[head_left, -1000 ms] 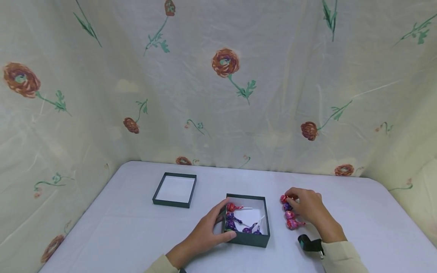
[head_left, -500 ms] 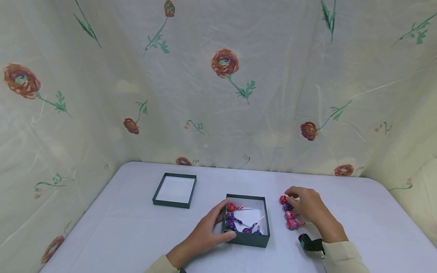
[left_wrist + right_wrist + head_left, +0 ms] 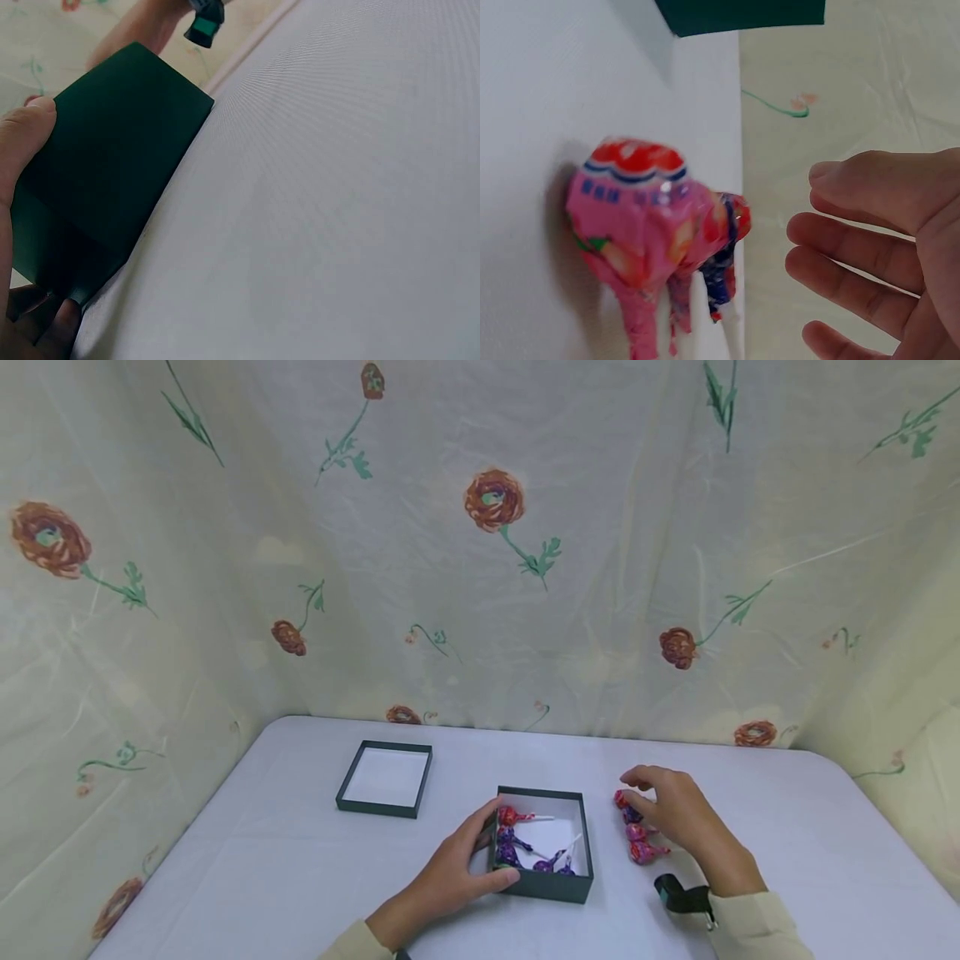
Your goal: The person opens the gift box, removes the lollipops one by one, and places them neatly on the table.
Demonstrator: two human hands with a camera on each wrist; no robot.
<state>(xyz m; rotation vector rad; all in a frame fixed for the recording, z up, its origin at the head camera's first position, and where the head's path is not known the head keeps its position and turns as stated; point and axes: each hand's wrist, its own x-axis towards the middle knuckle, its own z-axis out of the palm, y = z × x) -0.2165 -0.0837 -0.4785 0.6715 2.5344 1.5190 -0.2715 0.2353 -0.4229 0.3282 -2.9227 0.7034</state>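
We see a pale grey table (image 3: pixel 300 860) filling the lower part of the head view, with a cream cloth backdrop (image 3: pixel 480 568) printed with rust-red flowers and green stems hanging behind it and wrapping round both sides. Left of centre on the table lies a shallow dark green lid (image 3: pixel 384 777) with a white inside, well apart from the rest. At lower centre stands the dark green box (image 3: pixel 545 844), white inside, holding several red and purple wrapped lollipops along its left and near sides. Our left hand (image 3: pixel 450 875) rests against the box's left wall, thumb on the near corner and fingers curved round the far part of that wall, so it grips the box; the left wrist view shows the same dark wall (image 3: pixel 105 187) between thumb and fingertips. Just right of the box lies a short row of wrapped lollipops (image 3: pixel 636 831) on the table. Our right hand (image 3: pixel 675 814) hovers above them, fingers loosely spread and holding nothing; the right wrist view shows a pink-wrapped lollipop (image 3: pixel 641 225) on the table with the fingers (image 3: pixel 855 255) apart from it. Compared with a second ago, the right hand has lifted slightly off the row, and the left hand and box have stayed put.
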